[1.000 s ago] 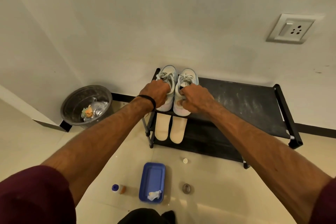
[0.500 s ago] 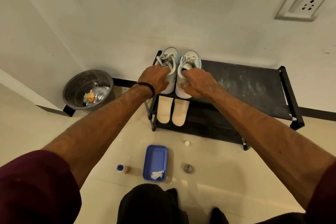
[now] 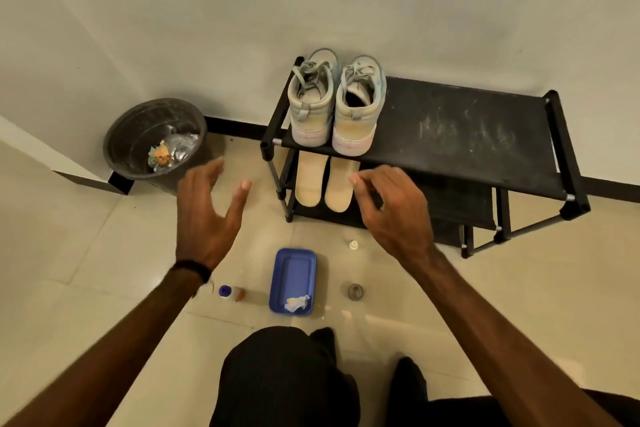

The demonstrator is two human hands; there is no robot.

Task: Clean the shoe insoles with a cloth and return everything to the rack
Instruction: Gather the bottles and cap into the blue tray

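Note:
Two pale sneakers, the left one point(image 3: 311, 104) and the right one point(image 3: 358, 107), stand side by side with heels toward me on the left end of the black rack's top shelf point(image 3: 460, 135). Two beige insoles point(image 3: 323, 182) lie flat on the shelf below them. My left hand point(image 3: 207, 208) hovers over the floor left of the rack, fingers spread and holding nothing. My right hand point(image 3: 391, 208) hovers in front of the lower shelf with loosely bent fingers, also holding nothing. A crumpled white cloth point(image 3: 296, 303) lies in the blue tray point(image 3: 293, 274) on the floor.
A dark bin point(image 3: 156, 142) with rubbish stands against the wall at left. On the tiled floor lie a small blue-capped bottle point(image 3: 231, 293), a white cap point(image 3: 353, 245) and a round lid point(image 3: 355, 291). My dark-trousered knees point(image 3: 284, 378) are at the bottom.
Both hands have let go of the sneakers on the top shelf and drawn back toward me, now open over the floor. The sneakers stay on the rack.

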